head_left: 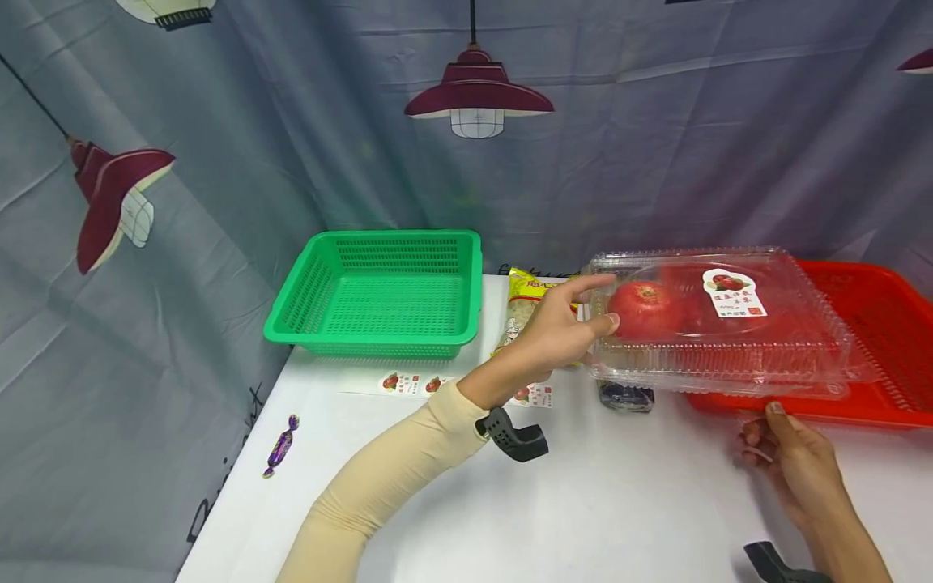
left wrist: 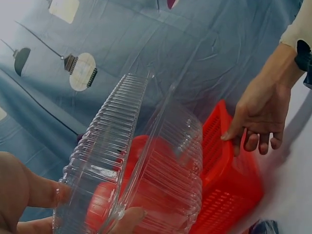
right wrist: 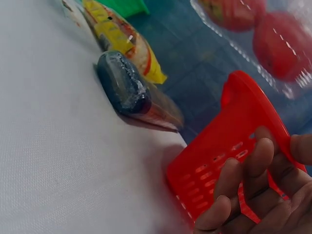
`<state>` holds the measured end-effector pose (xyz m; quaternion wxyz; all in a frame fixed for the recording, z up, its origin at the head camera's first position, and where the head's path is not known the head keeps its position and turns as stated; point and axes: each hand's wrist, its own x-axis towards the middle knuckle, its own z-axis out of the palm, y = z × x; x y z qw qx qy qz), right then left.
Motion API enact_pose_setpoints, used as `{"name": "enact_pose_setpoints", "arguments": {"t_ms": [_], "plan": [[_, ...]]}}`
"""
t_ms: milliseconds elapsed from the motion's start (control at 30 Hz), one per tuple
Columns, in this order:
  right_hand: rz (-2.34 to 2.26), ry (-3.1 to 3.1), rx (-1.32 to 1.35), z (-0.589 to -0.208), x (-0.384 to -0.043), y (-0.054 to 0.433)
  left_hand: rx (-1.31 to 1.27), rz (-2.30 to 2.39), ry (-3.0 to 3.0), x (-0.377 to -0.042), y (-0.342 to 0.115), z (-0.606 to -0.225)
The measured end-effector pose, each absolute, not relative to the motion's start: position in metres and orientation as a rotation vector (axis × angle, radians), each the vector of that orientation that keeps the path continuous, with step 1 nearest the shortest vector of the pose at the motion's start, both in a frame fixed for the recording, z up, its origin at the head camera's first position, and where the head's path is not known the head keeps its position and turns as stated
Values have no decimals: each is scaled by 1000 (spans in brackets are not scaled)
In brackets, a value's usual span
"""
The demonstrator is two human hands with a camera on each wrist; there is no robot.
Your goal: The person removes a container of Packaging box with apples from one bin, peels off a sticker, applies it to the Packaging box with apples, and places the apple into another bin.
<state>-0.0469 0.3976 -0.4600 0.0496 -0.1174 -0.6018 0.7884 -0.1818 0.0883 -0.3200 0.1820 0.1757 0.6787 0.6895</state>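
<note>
My left hand [head_left: 557, 328] grips the left end of a clear plastic clamshell box [head_left: 729, 364], its thumb and fingers on either side of the edge. Inside the box are round red apples [head_left: 645, 308], and a white fruit label [head_left: 734, 293] is stuck on the lid. The box is held up, overlapping the red basket [head_left: 900, 364] in the head view. Close to that basket's front corner, my right hand [left wrist: 265, 112] pinches the rim, its thumb over the edge and its other fingers loosely curled outside the wall.
A green basket [head_left: 394, 324] stands at the back left. Behind my left hand lies a yellow food bag [head_left: 521, 304], with a dark plastic-wrapped packet [right wrist: 124, 85] near it. Fruit stickers [head_left: 408, 383] lie on the white table [head_left: 583, 502]; a purple wrapped candy [head_left: 280, 447] is near the left edge.
</note>
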Motion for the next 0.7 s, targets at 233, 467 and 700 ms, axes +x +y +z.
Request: {"name": "enact_pose_setpoints", "arguments": {"t_ms": [233,467,700], "plan": [[2335,-1917,-449,-457,-46,396,507,1877,2057,-187,121,-322],[2301,-1961,-445,-456,-47,395,519,1874,2088,-191,154,-329],[2341,-1912,-364,-454,-46,397,475,1865,2075,-189,192,-329]]}}
